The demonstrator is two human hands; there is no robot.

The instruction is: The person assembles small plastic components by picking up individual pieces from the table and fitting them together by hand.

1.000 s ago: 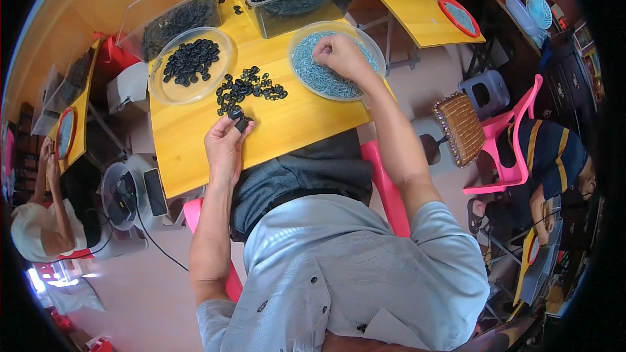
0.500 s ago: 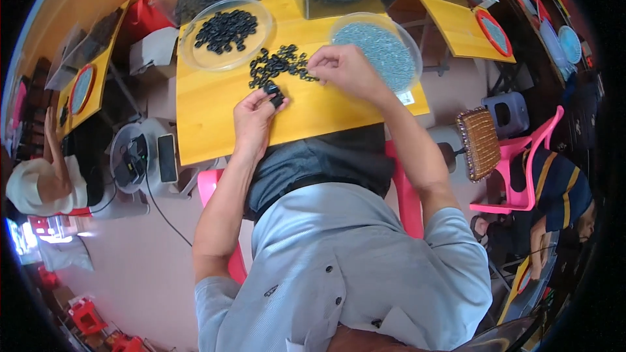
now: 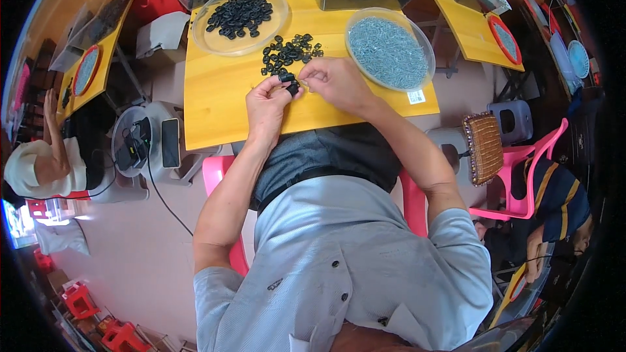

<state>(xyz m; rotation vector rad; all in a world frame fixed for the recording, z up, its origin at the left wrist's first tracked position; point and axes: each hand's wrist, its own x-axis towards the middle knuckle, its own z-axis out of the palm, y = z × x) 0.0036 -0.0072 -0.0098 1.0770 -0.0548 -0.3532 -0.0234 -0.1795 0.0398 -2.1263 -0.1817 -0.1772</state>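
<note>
Dark-screened phone (image 3: 171, 143) lay on pale stool (image 3: 156, 111); woven brown cushion (image 3: 483, 150) stood near pink chair (image 3: 527, 207) (red stools (image 3: 78, 296) sat lower left).

1. From my far seat, I see two dark parts (image 3: 289, 83), black and a little glossy, at the fingertips of the left hand (image 3: 265, 105). They lie one above the other, slightly tilted; I cannot tell whether they are joined.
2. The fingertips of the right hand (image 3: 340, 85) are just beside these parts; whether they pinch something is too small for me.
3. Loose black pieces (image 3: 285, 54), small and rounded, some with openings, lie scattered on the yellow table (image 3: 222, 111), just beyond the held parts.
4. Thin blue-grey pieces (image 3: 388, 52) lie in many directions inside the round clear tray (image 3: 431, 68), to the right.
</note>
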